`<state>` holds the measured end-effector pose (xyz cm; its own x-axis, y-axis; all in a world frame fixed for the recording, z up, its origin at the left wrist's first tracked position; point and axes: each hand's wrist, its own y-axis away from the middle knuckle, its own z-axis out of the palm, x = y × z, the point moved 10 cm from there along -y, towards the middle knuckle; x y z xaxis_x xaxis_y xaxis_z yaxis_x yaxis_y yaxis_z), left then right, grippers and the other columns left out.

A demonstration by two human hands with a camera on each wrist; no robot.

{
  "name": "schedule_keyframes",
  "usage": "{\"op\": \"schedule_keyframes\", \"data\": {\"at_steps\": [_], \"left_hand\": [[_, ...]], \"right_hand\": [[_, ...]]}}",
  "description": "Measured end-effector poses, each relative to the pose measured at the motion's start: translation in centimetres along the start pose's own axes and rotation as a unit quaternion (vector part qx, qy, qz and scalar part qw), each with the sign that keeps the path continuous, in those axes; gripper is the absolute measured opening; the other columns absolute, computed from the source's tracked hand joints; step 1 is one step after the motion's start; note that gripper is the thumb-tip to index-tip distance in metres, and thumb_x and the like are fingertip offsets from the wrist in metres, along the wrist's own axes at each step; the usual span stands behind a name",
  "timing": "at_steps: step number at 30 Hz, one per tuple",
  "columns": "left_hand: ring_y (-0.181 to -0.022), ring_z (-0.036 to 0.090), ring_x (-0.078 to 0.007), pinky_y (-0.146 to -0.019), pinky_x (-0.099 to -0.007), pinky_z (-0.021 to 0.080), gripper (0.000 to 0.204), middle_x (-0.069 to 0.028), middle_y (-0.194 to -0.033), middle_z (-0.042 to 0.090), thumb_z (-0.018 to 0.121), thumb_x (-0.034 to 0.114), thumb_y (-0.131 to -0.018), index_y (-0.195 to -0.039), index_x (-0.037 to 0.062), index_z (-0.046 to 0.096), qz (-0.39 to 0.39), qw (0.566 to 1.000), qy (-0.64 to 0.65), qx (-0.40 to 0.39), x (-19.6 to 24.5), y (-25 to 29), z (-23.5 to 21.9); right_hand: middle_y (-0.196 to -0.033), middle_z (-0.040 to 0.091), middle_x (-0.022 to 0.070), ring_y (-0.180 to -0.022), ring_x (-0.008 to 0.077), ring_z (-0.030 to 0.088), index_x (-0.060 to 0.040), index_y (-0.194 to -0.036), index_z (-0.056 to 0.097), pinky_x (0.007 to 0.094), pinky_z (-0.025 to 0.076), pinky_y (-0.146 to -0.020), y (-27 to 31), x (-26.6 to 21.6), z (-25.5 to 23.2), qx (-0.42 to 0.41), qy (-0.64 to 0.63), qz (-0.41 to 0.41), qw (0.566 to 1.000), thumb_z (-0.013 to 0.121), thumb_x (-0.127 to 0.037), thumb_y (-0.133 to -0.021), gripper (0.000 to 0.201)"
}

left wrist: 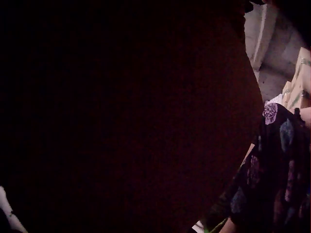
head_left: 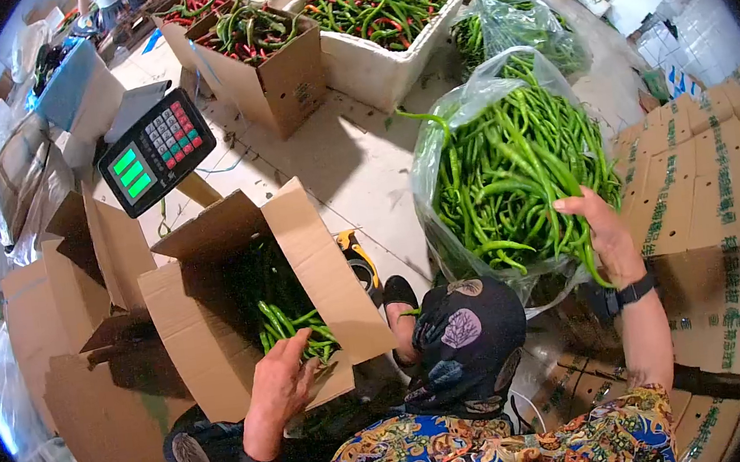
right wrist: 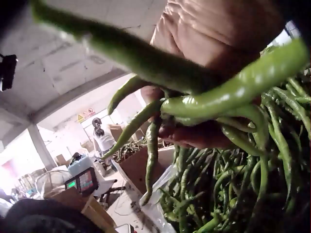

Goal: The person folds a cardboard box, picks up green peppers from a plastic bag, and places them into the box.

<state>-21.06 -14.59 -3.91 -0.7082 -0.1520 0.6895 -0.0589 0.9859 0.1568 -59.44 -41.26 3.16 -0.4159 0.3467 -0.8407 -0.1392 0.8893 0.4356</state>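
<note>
My right hand (head_left: 602, 229) grips several long green peppers over the big clear plastic bag (head_left: 425, 171) full of green peppers (head_left: 509, 180). In the right wrist view the fingers of that hand (right wrist: 194, 97) curl round a bunch of peppers (right wrist: 223, 104), some sticking out to both sides. The left hand (head_left: 282, 380) rests at the near edge of an open cardboard box (head_left: 315, 268), its fingertips by the green peppers (head_left: 282, 321) inside. Whether it touches them cannot be told. The left wrist view is mostly dark, with patterned cloth (left wrist: 286, 160) at the right.
A scale display (head_left: 157, 152) stands behind the box. Beyond are a white foam box (head_left: 362, 69) and a carton (head_left: 283, 87) of peppers, plus another bag (head_left: 529, 29). Stacked cartons (head_left: 698, 178) stand at the right. Yellow-black tape (head_left: 359, 259) lies beside the open box.
</note>
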Motion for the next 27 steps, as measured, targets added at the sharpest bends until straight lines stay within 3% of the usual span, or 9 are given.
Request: {"op": "schedule_keyframes", "data": {"at_steps": [7,10,13,16,20,22,24,26,27], "left_hand": [[-0.085,0.063,-0.0372,-0.073,-0.0403,0.051,0.04,-0.0198,-0.094,0.063,0.065,0.007,-0.082,-0.12,0.0024,0.055,0.031,0.996,0.069,0.04,2.2,0.4,-1.2],[-0.088,0.066,-0.0311,-0.076,-0.0358,0.052,0.037,-0.0181,-0.096,0.065,0.063,0.004,-0.083,-0.119,0.0017,0.057,0.031,0.989,0.134,0.056,5.5,0.7,-2.2],[-0.092,0.067,-0.0218,-0.082,-0.0309,0.051,0.034,-0.0138,-0.101,0.068,0.061,0.002,-0.085,-0.119,0.0008,0.059,0.0,0.958,0.286,0.019,8.4,0.7,-1.6],[-0.098,0.063,-0.017,-0.089,-0.0291,0.048,0.03,-0.0127,-0.106,0.067,0.055,0.009,-0.092,-0.12,-0.0039,0.057,-0.008,0.936,0.35,-0.039,10.6,0.1,-0.4],[-0.093,0.064,-0.016,-0.079,-0.0285,0.05,0.031,-0.012,-0.102,0.068,0.057,0.01,-0.092,-0.122,-0.0018,0.057,-0.036,0.892,0.45,-0.031,11.1,-1.1,2.4],[-0.096,0.062,-0.0172,-0.077,-0.0281,0.05,0.035,-0.0121,-0.107,0.066,0.055,0.013,-0.095,-0.126,-0.0023,0.053,-0.094,0.844,0.52,-0.086,11.5,-1.7,4.9],[-0.098,0.061,-0.0196,-0.079,-0.0298,0.051,0.04,-0.013,-0.112,0.063,0.055,0.019,-0.096,-0.129,-0.0014,0.049,-0.075,0.859,0.5,-0.083,12.0,-2.8,6.0],[-0.103,0.06,-0.02,-0.087,-0.0305,0.049,0.044,-0.0152,-0.119,0.06,0.057,0.021,-0.094,-0.13,-0.0019,0.048,-0.065,0.818,0.57,-0.038,12.7,-4.0,5.9],[-0.111,0.056,-0.0224,-0.09,-0.0331,0.047,0.052,-0.0173,-0.125,0.055,0.058,0.026,-0.094,-0.135,-0.001,0.042,-0.037,0.819,0.572,-0.024,13.3,-4.8,5.5]], "right_hand": [[-0.09,0.061,0.0046,-0.074,0.0128,0.058,-0.003,-0.113,0.057,0.0264,0.049,-0.064,6.0,-0.3,-0.1,-0.001,-0.091,-0.062,0.994,0.068,-0.026,-0.075,0.046],[-0.088,0.061,0.0047,-0.071,0.0125,0.058,-0.0033,-0.111,0.057,0.0262,0.049,-0.063,7.5,-0.8,1.2,-0.014,-0.135,-0.08,0.988,0.068,-0.026,-0.075,0.044],[-0.087,0.061,0.0051,-0.069,0.0129,0.058,-0.0025,-0.11,0.056,0.0262,0.049,-0.063,8.2,-0.9,2.9,-0.015,-0.214,-0.083,0.973,0.068,-0.024,-0.076,0.042],[-0.087,0.061,0.0055,-0.069,0.013,0.056,-0.0022,-0.109,0.055,0.0268,0.049,-0.064,8.5,0.2,4.3,-0.046,-0.301,-0.067,0.95,0.066,-0.023,-0.079,0.038],[-0.088,0.058,0.0057,-0.072,0.0128,0.052,0.0004,-0.111,0.054,0.0268,0.045,-0.065,10.6,1.0,7.2,-0.132,-0.418,-0.059,0.897,0.064,-0.023,-0.083,0.038],[-0.087,0.057,0.0057,-0.072,0.0124,0.052,0.0007,-0.111,0.053,0.0263,0.044,-0.066,11.4,1.5,8.7,-0.136,-0.44,-0.044,0.887,0.064,-0.024,-0.082,0.039],[-0.086,0.056,0.0055,-0.072,0.012,0.051,0.0004,-0.11,0.053,0.0259,0.043,-0.066,11.3,2.6,9.6,-0.127,-0.433,-0.021,0.892,0.063,-0.024,-0.082,0.038],[-0.085,0.056,0.0054,-0.071,0.0118,0.052,0.0003,-0.108,0.053,0.0265,0.043,-0.065,12.3,1.4,10.3,-0.142,-0.399,-0.054,0.904,0.064,-0.025,-0.081,0.039],[-0.084,0.056,0.0052,-0.069,0.012,0.053,-0.0003,-0.107,0.053,0.0263,0.045,-0.061,13.0,0.9,10.6,-0.146,-0.371,-0.061,0.915,0.066,-0.024,-0.076,0.041]]}}
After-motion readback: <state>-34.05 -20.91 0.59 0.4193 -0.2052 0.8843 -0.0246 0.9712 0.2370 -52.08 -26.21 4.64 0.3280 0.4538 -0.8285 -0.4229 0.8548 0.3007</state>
